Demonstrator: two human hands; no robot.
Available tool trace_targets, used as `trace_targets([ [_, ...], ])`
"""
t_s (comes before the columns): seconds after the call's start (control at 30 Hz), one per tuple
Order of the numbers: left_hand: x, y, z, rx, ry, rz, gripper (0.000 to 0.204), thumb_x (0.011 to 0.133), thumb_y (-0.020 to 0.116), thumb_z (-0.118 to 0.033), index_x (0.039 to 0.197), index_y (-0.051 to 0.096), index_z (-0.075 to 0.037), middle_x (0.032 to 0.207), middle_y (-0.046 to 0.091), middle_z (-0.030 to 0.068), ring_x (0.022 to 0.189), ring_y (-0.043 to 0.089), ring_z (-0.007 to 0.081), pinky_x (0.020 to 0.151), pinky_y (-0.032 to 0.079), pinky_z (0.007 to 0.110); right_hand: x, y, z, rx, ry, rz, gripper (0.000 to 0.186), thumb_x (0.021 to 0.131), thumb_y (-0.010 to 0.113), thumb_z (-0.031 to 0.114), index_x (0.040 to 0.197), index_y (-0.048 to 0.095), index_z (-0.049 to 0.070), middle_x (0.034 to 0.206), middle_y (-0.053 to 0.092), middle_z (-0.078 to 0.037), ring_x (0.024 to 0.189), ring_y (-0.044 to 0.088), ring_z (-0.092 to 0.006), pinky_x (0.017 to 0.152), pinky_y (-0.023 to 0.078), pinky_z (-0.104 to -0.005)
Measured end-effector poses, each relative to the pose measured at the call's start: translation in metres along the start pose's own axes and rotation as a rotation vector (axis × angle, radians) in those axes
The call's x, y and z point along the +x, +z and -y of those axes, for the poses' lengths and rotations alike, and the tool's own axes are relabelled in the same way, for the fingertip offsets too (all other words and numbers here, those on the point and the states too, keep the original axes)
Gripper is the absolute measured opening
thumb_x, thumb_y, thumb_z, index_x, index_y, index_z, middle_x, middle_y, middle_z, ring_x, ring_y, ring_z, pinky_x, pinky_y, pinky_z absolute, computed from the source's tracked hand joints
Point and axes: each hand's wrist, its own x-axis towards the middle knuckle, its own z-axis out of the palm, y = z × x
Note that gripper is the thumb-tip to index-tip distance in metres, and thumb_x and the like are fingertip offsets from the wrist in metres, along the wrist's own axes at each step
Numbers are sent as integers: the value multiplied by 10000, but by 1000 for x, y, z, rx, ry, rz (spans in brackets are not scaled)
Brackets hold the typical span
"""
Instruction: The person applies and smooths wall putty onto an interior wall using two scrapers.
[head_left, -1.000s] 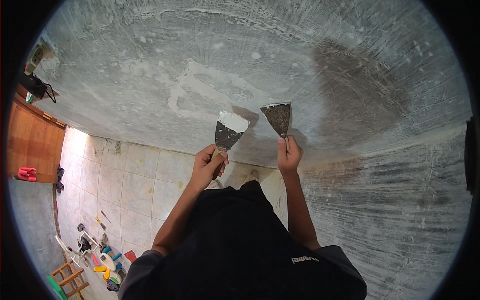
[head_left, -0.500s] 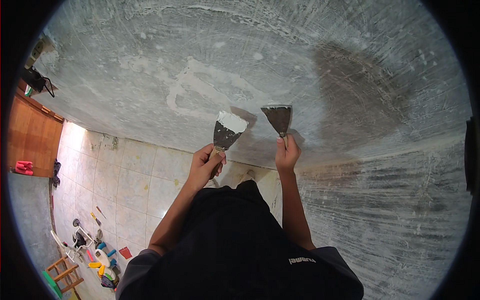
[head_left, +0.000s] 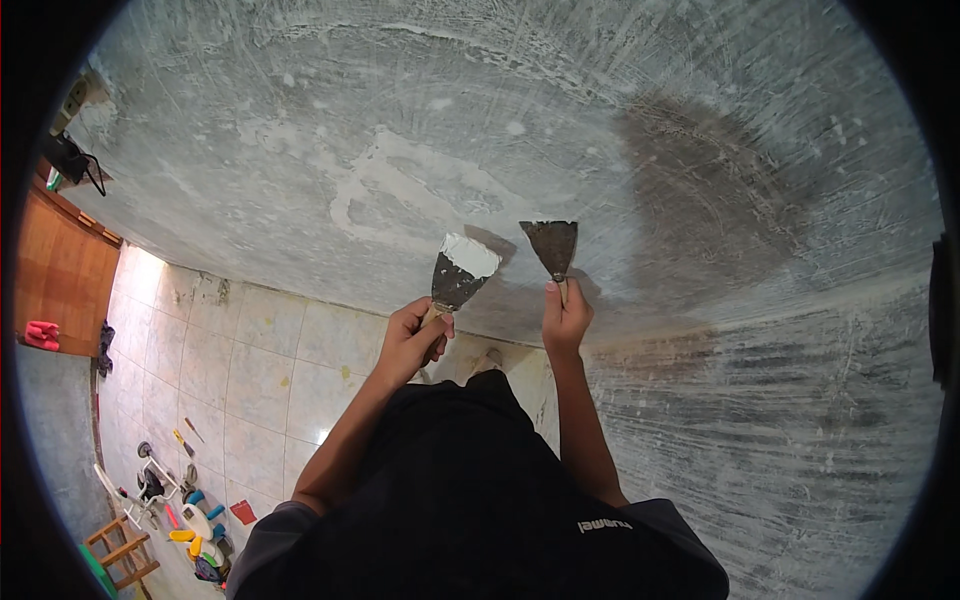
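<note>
My left hand [head_left: 418,342] is closed round the handle of a putty knife [head_left: 455,288] whose dark blade carries a thick dab of white filler [head_left: 472,255]. To its right, my right hand [head_left: 567,318] grips a second putty knife [head_left: 551,246] with a dark, wide blade pointing up. Both blades are held up in front of the grey plastered wall [head_left: 590,60]; whether the right one touches it, I cannot tell. A paler smear of filler [head_left: 365,180] shows on the wall beyond the left blade.
A darker brown patch [head_left: 710,200] marks the wall at right, where a streaked side wall [head_left: 770,430] meets it. Pale floor tiles [head_left: 260,370] lie below left. A child's ride-on toy [head_left: 200,520], a wooden stool [head_left: 122,552] and a wooden door [head_left: 65,260] stand farther left.
The right putty knife has dropped slightly and moved a little left; the white along its edge has mostly gone from sight. The left knife, still loaded with filler, has shifted slightly right and down.
</note>
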Motion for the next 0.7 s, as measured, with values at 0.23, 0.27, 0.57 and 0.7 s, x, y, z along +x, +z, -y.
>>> trace_targets([
  [0.23,1,-2,-4,-44,-21,11,132,1020,643,-155,931,639,-58,727,625,-10,563,537,50,503,420,225,-17,0,-24,-10,-36,-3,248,1041,646,188,884,573,11,665,516,-109,563,476,-205,567,422,-331],
  [0.27,1,-6,-1,-39,-5,21,117,1020,642,-141,941,639,-55,751,633,-13,576,542,48,509,429,224,-16,1,-22,17,-41,-5,252,1045,641,189,881,566,13,658,502,-98,562,452,-193,563,412,-323],
  [0.57,-2,-6,-2,-64,65,47,108,1026,638,-122,961,640,-36,789,647,-7,590,550,49,520,436,222,-15,-6,-24,34,-7,-88,282,1067,609,202,863,548,17,640,476,-61,573,420,-137,557,393,-301],
  [0.7,-3,-9,1,-68,72,54,91,1021,644,-116,980,647,-35,803,654,-3,604,559,50,521,437,222,-5,-6,-10,84,-18,-75,300,1074,600,213,854,538,18,633,469,-52,573,426,-125,551,391,-299],
])
